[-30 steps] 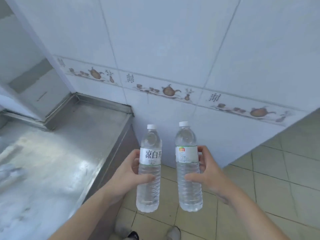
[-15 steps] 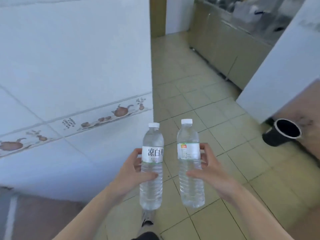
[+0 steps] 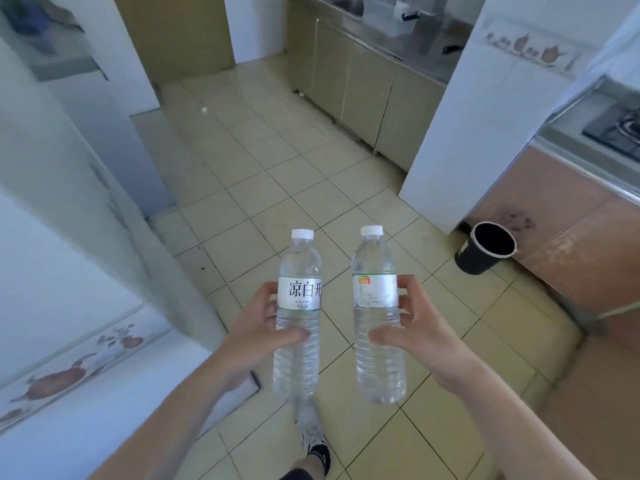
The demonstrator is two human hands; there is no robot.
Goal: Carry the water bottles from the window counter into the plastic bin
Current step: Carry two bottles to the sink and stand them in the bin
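Note:
I hold two clear water bottles upright in front of me, both with white caps and white labels. My left hand [image 3: 258, 332] is shut around the middle of the left water bottle [image 3: 298, 271], whose label shows large black characters. My right hand [image 3: 420, 329] grips the right water bottle [image 3: 374, 268], whose label has a small orange and green mark. The bottles stand side by side a little apart, above the tiled floor. A clear plastic bin [image 3: 388, 17] sits on the far counter at the top of the view.
A white tiled wall [image 3: 69, 271] with a teapot border runs along my left. A black bucket [image 3: 485, 251] stands on the floor at the right, by a brown cabinet [image 3: 571, 244] under a stove. Beige cabinets [image 3: 356, 84] line the far right. My foot [image 3: 313, 441] is below the bottles.
My view has swung from the steel counter and wall to the kitchen floor and far cabinets. Both bottles stay upright in my hands in the same grip.

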